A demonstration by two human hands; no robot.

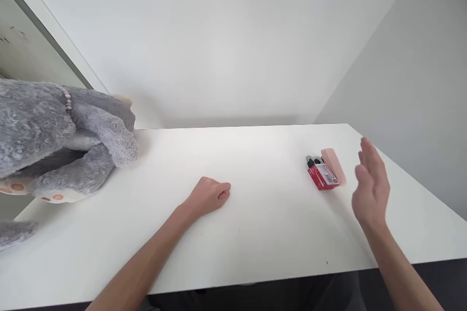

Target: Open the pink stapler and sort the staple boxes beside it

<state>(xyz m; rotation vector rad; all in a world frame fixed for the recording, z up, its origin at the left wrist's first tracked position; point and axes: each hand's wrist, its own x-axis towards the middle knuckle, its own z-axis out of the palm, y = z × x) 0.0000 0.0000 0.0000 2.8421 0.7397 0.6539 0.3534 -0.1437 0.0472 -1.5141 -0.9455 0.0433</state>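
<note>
My left hand (208, 197) rests on the white table as a closed fist, thumb side up, with nothing seen in it. Over the table's right part, my right hand (372, 184) is raised with the palm turned inward and the fingers stretched out, holding nothing. Nearest to it, on its left and apart from it, lies a small red box (321, 177) with a white barcode label. Black and silver pieces (314, 160) show at the box's far end; their kind is unclear. A flat pink piece (333, 166) leans along the box's right side.
A large grey plush toy (91, 126) with a bead string lies over the table's left end. The white table (262, 243) meets a white wall (219, 48) at the back and a grey wall (419, 82) on the right. A window frame (54, 24) stands at upper left.
</note>
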